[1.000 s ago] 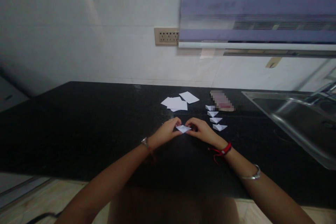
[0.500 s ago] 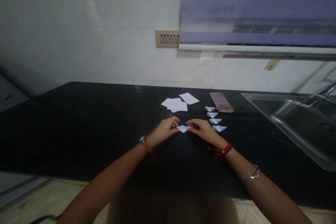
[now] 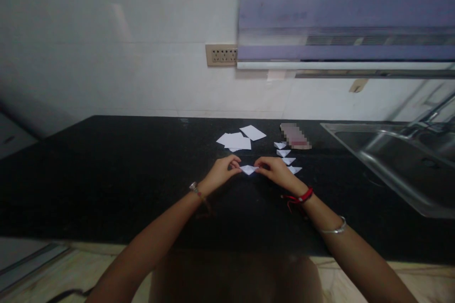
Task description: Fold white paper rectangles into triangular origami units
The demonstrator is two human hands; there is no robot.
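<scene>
Between my two hands is a small folded white paper [image 3: 249, 170], roughly triangular with its point towards me. My left hand [image 3: 224, 170] pinches its left corner between thumb and fingers. The right corner is pinched by my right hand [image 3: 273, 170]. Several similar folded papers [image 3: 283, 153] lie in a column just beyond and beside my right hand, which partly covers the nearest ones. Farther back, several flat white paper sheets [image 3: 239, 141] overlap loosely on the black countertop [image 3: 124, 180].
A blurred-out flat object [image 3: 295, 136], perhaps a phone, lies behind the folded papers. To the right a metal sink [image 3: 394, 170] with a faucet [image 3: 432, 116] is set into the counter. A wall socket [image 3: 221, 55] and a striped blind [image 3: 341, 14] are at the back.
The camera view has shifted slightly, moving the scene a little. Both hands still pinch the folded paper, and the right hand now covers more of the nearest folded pieces.
</scene>
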